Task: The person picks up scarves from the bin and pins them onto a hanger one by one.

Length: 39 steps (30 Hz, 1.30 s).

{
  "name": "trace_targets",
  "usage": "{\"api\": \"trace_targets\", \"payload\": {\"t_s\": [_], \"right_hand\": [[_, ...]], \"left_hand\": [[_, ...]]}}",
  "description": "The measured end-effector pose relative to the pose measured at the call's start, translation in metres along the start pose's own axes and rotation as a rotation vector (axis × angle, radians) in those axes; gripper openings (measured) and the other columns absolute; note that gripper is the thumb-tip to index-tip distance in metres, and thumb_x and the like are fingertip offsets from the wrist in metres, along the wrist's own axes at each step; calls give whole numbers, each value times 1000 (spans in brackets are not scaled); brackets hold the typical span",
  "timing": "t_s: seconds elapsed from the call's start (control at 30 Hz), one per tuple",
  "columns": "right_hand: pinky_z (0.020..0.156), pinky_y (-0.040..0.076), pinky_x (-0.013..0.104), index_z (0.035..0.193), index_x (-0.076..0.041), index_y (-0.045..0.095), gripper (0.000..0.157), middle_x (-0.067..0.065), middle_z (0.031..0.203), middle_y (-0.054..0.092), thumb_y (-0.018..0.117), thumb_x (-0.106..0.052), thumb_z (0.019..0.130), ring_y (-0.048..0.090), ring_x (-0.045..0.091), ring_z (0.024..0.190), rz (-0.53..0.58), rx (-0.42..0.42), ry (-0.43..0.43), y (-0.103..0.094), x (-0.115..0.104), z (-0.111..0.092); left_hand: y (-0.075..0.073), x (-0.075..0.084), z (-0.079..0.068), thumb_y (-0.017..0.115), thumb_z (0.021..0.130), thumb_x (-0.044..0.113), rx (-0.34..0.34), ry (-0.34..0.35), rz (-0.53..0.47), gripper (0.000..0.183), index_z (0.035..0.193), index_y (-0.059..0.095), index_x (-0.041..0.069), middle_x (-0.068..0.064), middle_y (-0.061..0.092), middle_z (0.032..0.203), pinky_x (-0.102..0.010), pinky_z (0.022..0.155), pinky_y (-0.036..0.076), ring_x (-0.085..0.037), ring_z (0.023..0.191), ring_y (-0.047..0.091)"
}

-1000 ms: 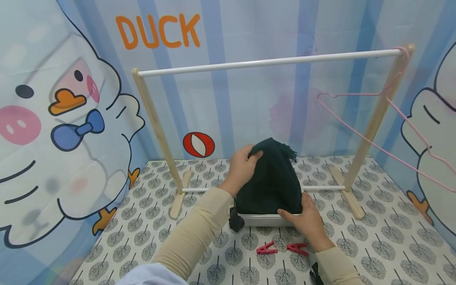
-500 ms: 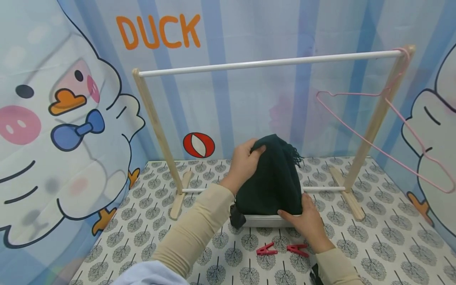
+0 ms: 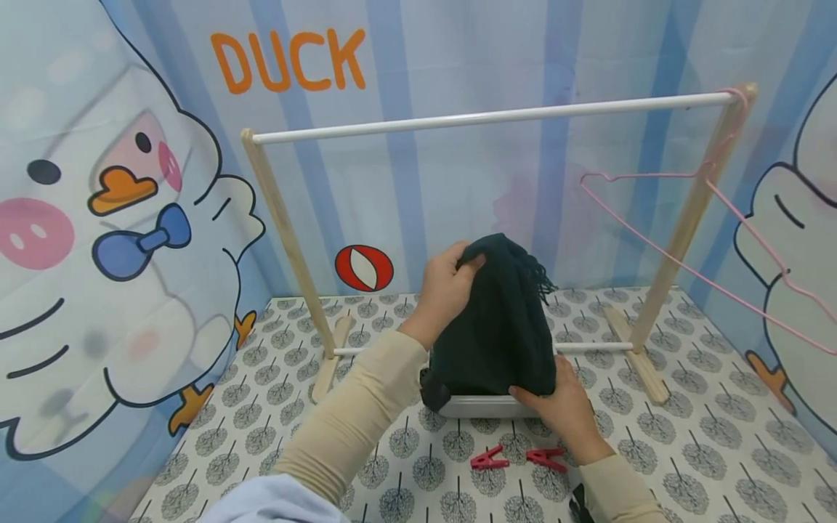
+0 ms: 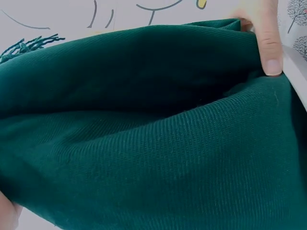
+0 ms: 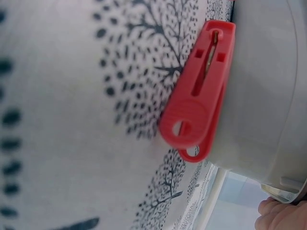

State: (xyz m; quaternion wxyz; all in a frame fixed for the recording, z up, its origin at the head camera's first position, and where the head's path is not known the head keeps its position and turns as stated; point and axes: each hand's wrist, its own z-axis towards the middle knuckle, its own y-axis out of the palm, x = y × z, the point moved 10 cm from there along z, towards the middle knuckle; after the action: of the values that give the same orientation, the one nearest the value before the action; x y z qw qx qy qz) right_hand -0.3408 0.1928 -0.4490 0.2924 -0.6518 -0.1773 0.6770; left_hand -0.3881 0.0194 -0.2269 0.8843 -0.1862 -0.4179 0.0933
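Observation:
A dark green fringed scarf [image 3: 493, 334] rises out of a white tub [image 3: 487, 407] on the table. My left hand [image 3: 447, 287] pinches its upper left edge, thumb in front, with the fringe hanging to the right of the top. At the tub's front right corner my right hand [image 3: 567, 410] grips the rim, thumb over the front and fingers along the side. In the left wrist view the right thumb [image 4: 272, 57] lies on the ribbed scarf [image 4: 182, 158] beside the rim. The right wrist view shows curled fingers [image 5: 285, 215] near the tub's end. Most of the tub's inside is hidden.
Two red clothespins [image 3: 489, 457] [image 3: 546, 459] lie in front of the tub. A wooden rack with a white rod [image 3: 497, 118] stands behind it, and a pink hanger [image 3: 654, 243] hangs at the rack's right end. A tree-print cloth [image 3: 261, 443] covers the table.
My left hand has risen a little, drawing the top of the scarf and its fringe higher above the tub. The right hand keeps its place at the corner.

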Motion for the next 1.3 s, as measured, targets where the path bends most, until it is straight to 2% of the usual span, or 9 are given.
{"api": "trace_targets", "payload": {"t_s": [0.47, 0.73, 0.9, 1.07, 1.3], "right_hand": [[94, 36, 59, 142, -10, 29, 96, 16, 141, 34, 67, -63, 71, 41, 41, 122, 13, 4, -18, -1, 0, 0], [95, 35, 60, 144, -8, 25, 99, 18, 142, 31, 65, -64, 73, 38, 43, 124, -21, 12, -37, -2, -1, 0], [96, 34, 60, 144, -6, 24, 101, 19, 143, 30, 64, -65, 73, 36, 43, 125, -22, 21, -40, -2, 0, 1], [95, 35, 60, 143, -7, 26, 99, 19, 142, 32, 65, -65, 72, 37, 43, 125, -41, 32, -44, -1, 2, 2], [97, 33, 61, 147, -5, 18, 108, 22, 147, 25, 65, -66, 71, 32, 45, 128, -46, 11, -25, 0, 2, 3]], "left_hand": [[-13, 14, 9, 56, 93, 18, 70, 65, 9, 17, 94, 67, 5, -10, 67, 86, -25, 64, 43, -18, 72, 56], [-20, 18, 12, 56, 93, 18, 103, 45, -22, 17, 97, 67, 5, -9, 67, 90, -26, 67, 45, -18, 77, 59], [-22, 21, 15, 56, 93, 15, 109, 57, -45, 17, 97, 68, 4, -11, 68, 91, -25, 68, 45, -19, 78, 60], [-27, 22, 17, 58, 92, 14, 144, 64, -61, 15, 94, 68, 3, -11, 67, 88, -24, 67, 43, -19, 76, 58], [-34, 28, 19, 59, 91, 10, 187, 95, -99, 14, 91, 67, -1, -15, 67, 85, -23, 67, 44, -22, 75, 59]]}}
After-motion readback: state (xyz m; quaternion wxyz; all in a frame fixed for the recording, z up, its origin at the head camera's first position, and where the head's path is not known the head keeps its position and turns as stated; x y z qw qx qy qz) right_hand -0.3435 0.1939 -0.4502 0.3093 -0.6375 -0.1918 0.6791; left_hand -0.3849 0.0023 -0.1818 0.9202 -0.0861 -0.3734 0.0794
